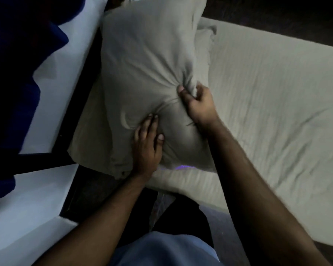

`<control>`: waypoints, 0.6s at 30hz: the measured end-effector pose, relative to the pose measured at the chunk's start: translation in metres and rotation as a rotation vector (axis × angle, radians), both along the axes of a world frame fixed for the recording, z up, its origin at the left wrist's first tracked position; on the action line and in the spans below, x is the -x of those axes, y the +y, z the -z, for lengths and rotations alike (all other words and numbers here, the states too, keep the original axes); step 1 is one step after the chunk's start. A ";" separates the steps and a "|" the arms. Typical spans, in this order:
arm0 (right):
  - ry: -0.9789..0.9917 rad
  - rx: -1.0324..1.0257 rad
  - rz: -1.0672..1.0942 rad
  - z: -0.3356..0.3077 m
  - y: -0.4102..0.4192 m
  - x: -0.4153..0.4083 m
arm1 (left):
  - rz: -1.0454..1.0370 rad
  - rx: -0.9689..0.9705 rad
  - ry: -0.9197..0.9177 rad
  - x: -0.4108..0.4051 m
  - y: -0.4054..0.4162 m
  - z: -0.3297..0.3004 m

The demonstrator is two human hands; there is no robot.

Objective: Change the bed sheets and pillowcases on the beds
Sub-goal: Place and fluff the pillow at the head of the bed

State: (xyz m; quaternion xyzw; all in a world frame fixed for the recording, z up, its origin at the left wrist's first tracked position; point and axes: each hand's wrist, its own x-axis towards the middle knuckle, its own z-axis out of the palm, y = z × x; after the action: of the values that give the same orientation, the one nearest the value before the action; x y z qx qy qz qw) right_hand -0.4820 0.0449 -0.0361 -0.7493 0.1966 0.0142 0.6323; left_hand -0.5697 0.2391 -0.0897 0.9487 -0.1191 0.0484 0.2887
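Pinching a bunch of pillowcase fabric, the right hand (197,101) grips the pillow (148,77) while the left hand (147,144) presses flat, fingers straight.
Head view: likely steadying the filling while the case is tugged; one held pillow, a second (207,47) behind it, on one sheeted bed (267,89).

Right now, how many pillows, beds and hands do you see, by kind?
Pillows: 2, the held pillow and the second pillow behind it
Beds: 1, the bed
Hands: 2, the left hand and the right hand
Total: 5
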 end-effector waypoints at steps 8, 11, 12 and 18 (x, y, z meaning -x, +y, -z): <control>0.565 0.314 0.049 0.084 -0.029 0.039 | -0.083 0.146 0.132 0.003 -0.013 0.023; 0.473 0.270 0.016 0.088 -0.018 0.037 | -0.465 -0.007 0.144 -0.009 0.011 0.023; 0.481 0.257 0.007 0.091 -0.014 0.037 | -0.607 -0.027 0.241 -0.015 0.019 0.024; 0.618 0.216 0.065 0.126 -0.018 0.022 | -0.806 0.427 0.705 -0.038 0.055 0.045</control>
State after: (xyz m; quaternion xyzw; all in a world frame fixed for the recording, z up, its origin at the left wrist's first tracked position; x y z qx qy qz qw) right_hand -0.5038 0.0266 -0.1625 -0.7656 0.4033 0.2000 0.4596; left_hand -0.5321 0.2943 -0.1351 0.7988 0.3676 -0.1415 0.4547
